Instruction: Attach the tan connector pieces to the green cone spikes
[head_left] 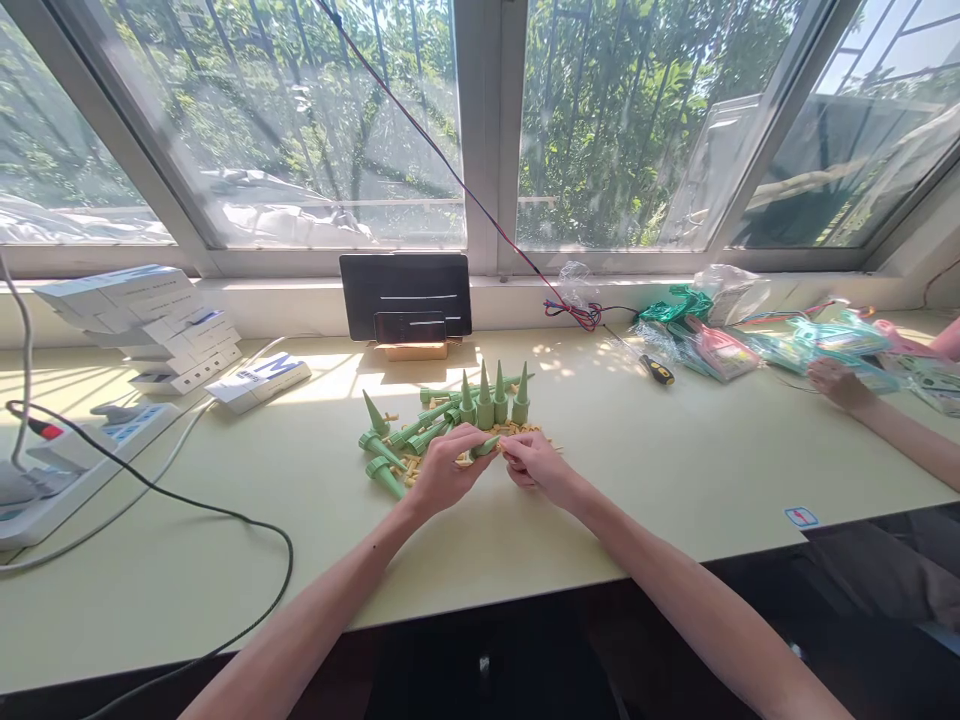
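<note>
My left hand is closed around a green plastic spike, which lies nearly level with one end towards the right. At that end, the fingertips of my right hand pinch a small yellow plastic piece, partly hidden by the fingers. Just behind my hands, several green spikes stand upright in a row, points up. More green spikes lie on their sides to the left. Loose yellow pieces are scattered among and under them.
A tablet and phone stand is at the back. White boxes and a power strip with cables are on the left. A screwdriver and bagged items lie right, near another person's hand. The table's front edge is close.
</note>
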